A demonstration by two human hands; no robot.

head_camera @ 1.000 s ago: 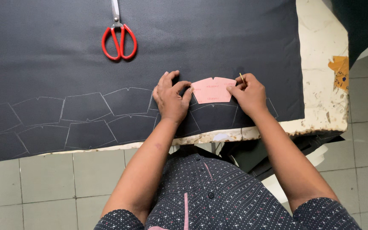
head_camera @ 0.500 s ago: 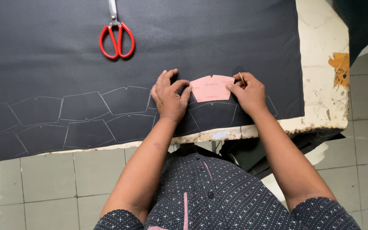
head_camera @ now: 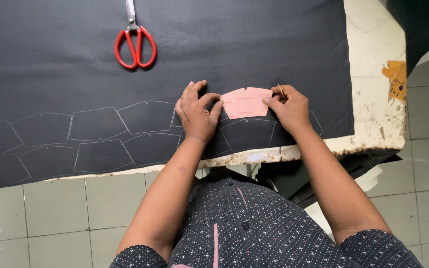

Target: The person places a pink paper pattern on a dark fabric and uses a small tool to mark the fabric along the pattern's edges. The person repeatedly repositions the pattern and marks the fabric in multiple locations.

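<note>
pink template [head_camera: 246, 102] between both hands

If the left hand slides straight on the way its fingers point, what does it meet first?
Probably only bare dark fabric: the left hand points up the table, between the red scissors and the pink template.

A pink template [head_camera: 247, 102] lies on dark grey fabric [head_camera: 234, 54] marked with pale chalk outlines [head_camera: 95, 136]. Scissors [head_camera: 135, 42] at upper left have red handles. The counter [head_camera: 373, 104] is chipped cream; the shirt [head_camera: 244, 228] dark, white-speckled.
</note>
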